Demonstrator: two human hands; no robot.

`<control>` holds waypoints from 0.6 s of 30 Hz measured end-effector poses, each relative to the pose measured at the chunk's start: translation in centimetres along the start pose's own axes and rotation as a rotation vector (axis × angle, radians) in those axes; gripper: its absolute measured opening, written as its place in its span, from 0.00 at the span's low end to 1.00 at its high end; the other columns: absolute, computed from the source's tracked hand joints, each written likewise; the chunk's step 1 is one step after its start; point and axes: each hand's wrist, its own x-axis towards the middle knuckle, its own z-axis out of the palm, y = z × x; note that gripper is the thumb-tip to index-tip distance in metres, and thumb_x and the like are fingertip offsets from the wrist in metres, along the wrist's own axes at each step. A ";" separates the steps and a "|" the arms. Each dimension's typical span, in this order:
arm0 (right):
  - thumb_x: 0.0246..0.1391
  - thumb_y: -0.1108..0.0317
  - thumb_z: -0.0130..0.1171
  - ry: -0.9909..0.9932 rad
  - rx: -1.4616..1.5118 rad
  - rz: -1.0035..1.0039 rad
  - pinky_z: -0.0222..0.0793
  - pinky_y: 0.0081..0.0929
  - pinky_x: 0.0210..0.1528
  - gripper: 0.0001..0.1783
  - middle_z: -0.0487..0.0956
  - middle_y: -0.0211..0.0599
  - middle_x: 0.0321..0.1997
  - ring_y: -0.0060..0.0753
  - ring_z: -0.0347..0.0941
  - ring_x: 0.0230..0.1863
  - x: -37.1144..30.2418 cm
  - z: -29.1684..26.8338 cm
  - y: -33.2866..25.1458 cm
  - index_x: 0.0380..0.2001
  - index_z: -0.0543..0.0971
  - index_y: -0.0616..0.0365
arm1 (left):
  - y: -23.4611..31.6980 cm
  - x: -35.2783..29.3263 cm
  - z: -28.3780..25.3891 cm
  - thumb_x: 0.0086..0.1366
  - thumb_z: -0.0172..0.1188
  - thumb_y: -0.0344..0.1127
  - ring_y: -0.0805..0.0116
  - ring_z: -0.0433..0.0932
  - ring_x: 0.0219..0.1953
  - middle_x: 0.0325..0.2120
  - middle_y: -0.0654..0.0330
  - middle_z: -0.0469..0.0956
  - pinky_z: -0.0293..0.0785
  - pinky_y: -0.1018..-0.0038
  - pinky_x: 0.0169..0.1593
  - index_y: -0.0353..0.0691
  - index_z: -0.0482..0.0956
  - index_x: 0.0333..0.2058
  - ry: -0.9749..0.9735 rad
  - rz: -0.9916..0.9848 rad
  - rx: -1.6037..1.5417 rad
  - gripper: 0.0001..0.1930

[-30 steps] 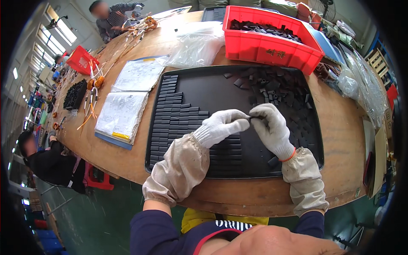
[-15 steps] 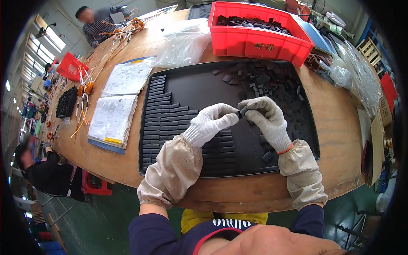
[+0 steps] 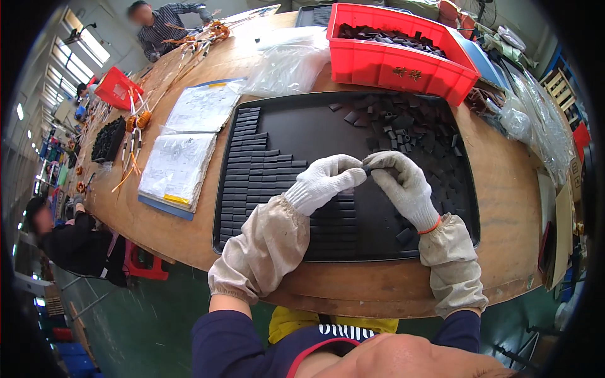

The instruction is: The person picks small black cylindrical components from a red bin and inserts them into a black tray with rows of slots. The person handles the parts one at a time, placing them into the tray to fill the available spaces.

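Observation:
My left hand [image 3: 324,183] and my right hand [image 3: 406,186], both in white knitted gloves, meet over a black tray [image 3: 302,120]. Between their fingertips they pinch a short black tube [image 3: 368,171], mostly hidden by the gloves. Neat columns of black tubes [image 3: 252,165] fill the tray's left part and run under my left forearm. Toward the right, loose black tube pieces [image 3: 403,120] lie scattered, some flat and some round, thickest at the far corner.
Behind the tray stands a red bin [image 3: 403,69] of black pieces. Clear plastic bags [image 3: 287,69] and an open document folder [image 3: 183,148] lie on the wooden table [image 3: 252,277]. Copper-coloured coils with wires [image 3: 138,120] are farther left. Two people sit at the left and far side.
My fingertips have drawn closer together, covering more of the tube. The whole view has shifted slightly, with the tray now a little farther right in it.

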 end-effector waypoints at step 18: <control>0.61 0.74 0.64 0.050 -0.318 -0.121 0.77 0.24 0.40 0.11 0.81 0.37 0.47 0.27 0.81 0.43 0.0 0.2 -0.1 0.46 0.82 0.57 | 1.0 -0.5 -3.1 0.59 0.71 0.39 0.53 0.77 0.50 0.42 0.53 0.80 0.75 0.60 0.55 0.43 0.89 0.38 0.203 0.363 1.117 0.10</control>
